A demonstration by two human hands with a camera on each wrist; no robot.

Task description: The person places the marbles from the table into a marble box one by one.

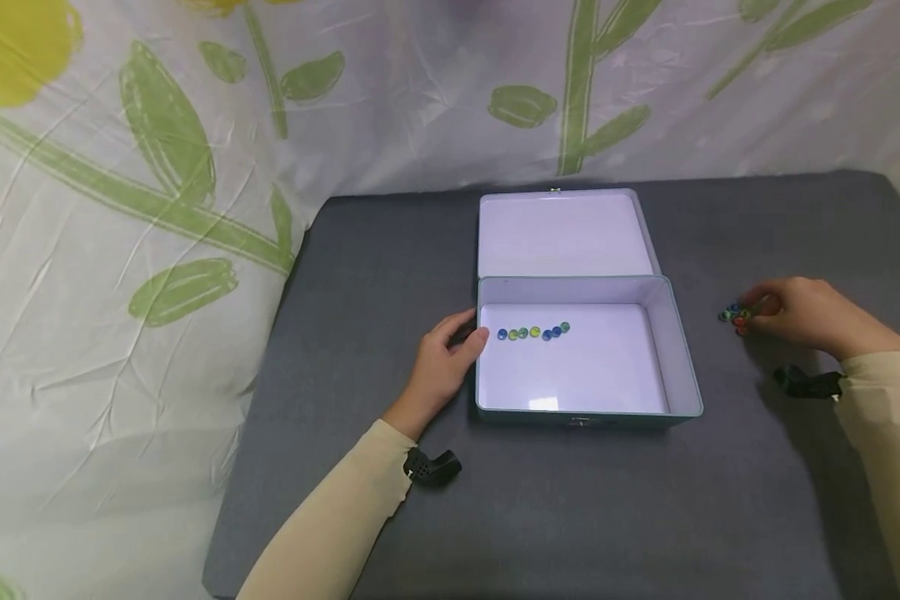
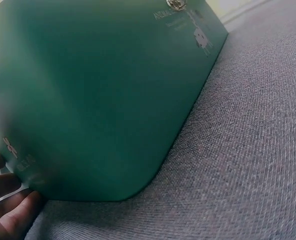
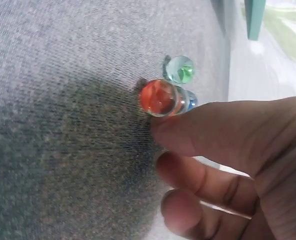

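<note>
An open tin box point(image 1: 581, 400), green outside and white inside, stands on the table with its lid point(image 1: 566, 233) folded back. Inside, several blue, green and yellow glass marbles point(image 1: 535, 332) form an uneven row. My left hand point(image 1: 438, 362) holds the box's left wall, thumb at the rim and fingers against the green outside point(image 2: 103, 100). Right of the box, my right hand point(image 1: 806, 312) reaches into a small cluster of marbles point(image 1: 740, 322). Its thumb tip meets a red marble point(image 3: 157, 98); a clear green marble point(image 3: 181, 69) lies beside it. I cannot tell whether its fingers pinch one.
A dark grey cloth covers the table point(image 1: 375, 275). Behind and to the left hangs a pale sheet point(image 1: 420, 100) with painted green leaves and yellow flowers. A black wrist device point(image 1: 431, 468) sits on the left sleeve, and another black device point(image 1: 806, 383) on the right.
</note>
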